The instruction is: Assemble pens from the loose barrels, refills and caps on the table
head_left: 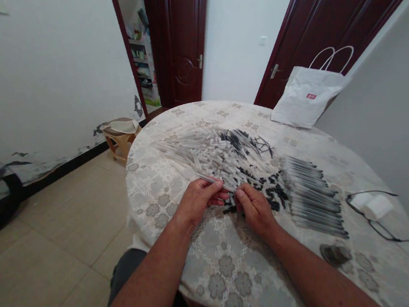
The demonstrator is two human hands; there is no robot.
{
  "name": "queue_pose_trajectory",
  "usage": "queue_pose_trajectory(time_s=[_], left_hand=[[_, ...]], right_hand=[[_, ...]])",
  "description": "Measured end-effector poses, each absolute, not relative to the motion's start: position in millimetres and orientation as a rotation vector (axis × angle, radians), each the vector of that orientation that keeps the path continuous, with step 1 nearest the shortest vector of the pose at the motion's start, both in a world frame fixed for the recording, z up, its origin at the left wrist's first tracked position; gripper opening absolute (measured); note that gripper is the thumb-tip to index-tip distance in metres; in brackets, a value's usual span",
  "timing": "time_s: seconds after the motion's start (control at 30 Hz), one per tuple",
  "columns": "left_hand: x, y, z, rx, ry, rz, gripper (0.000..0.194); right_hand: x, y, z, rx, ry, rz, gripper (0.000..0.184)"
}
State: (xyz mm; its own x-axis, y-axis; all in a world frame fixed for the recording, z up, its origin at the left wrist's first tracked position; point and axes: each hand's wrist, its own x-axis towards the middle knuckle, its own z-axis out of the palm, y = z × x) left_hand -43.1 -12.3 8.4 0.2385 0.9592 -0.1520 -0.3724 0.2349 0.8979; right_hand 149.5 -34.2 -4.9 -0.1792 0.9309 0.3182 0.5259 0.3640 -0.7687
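Note:
A thin, pale pen barrel [212, 178] slants between my hands above the near edge of a pile of parts. My left hand [204, 195] is closed on it, thumb on top. At its right end, my right hand [254, 207] is closed in a pinch; any small part between those fingertips is hidden. Beyond both hands lies a heap of loose whitish pen barrels [184, 143] and short pale pieces. Small black pen parts [277, 192] are scattered beside my right hand. Thin black sticks [238, 140] lie at the back of the heap.
A row of pens [314, 195], clear with dark ends, lies to the right. Eyeglasses [378, 232] rest by a folded white tissue [378, 206]. Near my right forearm stands a small dark glass object [334, 254]. A white paper bag [306, 95] stands at the back of the round table [227, 289].

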Motion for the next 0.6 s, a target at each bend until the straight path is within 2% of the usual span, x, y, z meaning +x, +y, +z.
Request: queue_pose_trajectory(time_s=[0.2,0.4,0.6], left_hand=[[-42.8,-12.6,10.9,0.852,0.861,1.090,0.031],[-44.4,-13.2,11.5,0.904,0.857,1.074,0.033],[-55.5,-6.6,13.1,0.848,0.910,1.254,0.031]], right_hand=[[148.7,-35.4,-2.6,-1.266,-1.778,0.733,0.041],[147.1,-34.7,-5.5,-1.234,-1.602,0.986,0.047],[149.4,-31.6,-1.8,-1.241,-1.536,0.967,0.051]])
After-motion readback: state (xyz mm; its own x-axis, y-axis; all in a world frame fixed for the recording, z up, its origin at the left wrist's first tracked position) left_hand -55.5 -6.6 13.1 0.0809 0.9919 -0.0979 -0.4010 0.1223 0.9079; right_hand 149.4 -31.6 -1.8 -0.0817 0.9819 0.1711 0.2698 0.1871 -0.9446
